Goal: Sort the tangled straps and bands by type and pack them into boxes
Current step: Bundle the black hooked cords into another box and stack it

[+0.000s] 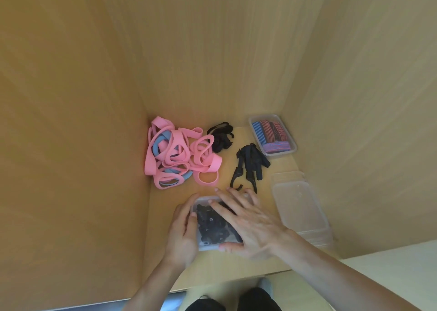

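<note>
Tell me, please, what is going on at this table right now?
A person is packing sorted straps. The left hand grips the side of a clear box full of black pieces, while the right hand lies flat across its top. A second box at the back right holds striped bands. A pink and blue tangle and black straps lie loose, unpacked.
</note>
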The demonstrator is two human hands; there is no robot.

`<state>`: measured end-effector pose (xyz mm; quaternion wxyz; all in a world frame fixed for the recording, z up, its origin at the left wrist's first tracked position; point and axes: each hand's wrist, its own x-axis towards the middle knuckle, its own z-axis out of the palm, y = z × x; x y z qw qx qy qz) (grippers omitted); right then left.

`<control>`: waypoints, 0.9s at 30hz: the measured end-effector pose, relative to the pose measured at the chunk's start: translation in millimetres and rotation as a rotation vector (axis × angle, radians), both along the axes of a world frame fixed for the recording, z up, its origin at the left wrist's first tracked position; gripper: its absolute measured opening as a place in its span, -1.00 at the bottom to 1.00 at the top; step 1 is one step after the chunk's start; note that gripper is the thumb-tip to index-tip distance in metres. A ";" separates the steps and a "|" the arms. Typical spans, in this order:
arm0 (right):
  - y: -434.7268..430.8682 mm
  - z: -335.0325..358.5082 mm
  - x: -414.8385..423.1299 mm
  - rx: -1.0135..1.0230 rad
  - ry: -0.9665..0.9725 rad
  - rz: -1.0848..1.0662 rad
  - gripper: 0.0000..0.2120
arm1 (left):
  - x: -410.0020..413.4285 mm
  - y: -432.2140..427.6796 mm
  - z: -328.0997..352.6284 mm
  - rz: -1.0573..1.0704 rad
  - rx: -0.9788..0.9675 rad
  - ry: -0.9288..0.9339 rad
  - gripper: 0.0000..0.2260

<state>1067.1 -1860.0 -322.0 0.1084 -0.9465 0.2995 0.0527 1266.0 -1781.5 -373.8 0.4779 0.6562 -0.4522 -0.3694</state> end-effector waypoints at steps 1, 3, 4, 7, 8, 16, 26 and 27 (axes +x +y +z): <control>-0.3 0.4 0.0 0.006 -0.002 0.001 -0.10 | 0.0 -0.6 -0.8 0.000 -0.005 0.004 -0.59; -0.4 1.0 0.2 0.014 0.010 -0.005 -0.10 | 0.4 -2.0 -0.9 -0.006 -0.013 0.017 -0.59; 0.1 1.3 0.6 0.016 0.021 -0.012 -0.10 | 0.6 -2.6 -0.2 -0.010 -0.011 0.030 -0.59; 2.8 2.5 4.6 0.007 0.056 -0.053 -0.10 | 2.7 -7.9 2.6 -0.021 0.019 0.078 -0.61; 3.8 2.6 6.1 -0.001 0.067 -0.071 -0.11 | 3.4 -10.3 3.9 -0.026 0.037 0.111 -0.63; 2.2 2.9 9.3 -0.010 0.048 -0.130 0.01 | 9.7 -16.8 15.9 -0.088 0.139 0.417 -0.66; 2.6 16.2 24.1 0.171 -0.242 -0.493 -0.13 | 16.0 4.1 16.3 -0.234 0.104 0.438 -0.14; 1.0 19.3 23.3 0.241 -0.284 -0.539 -0.12 | 15.8 4.8 14.3 -0.241 0.091 0.456 -0.17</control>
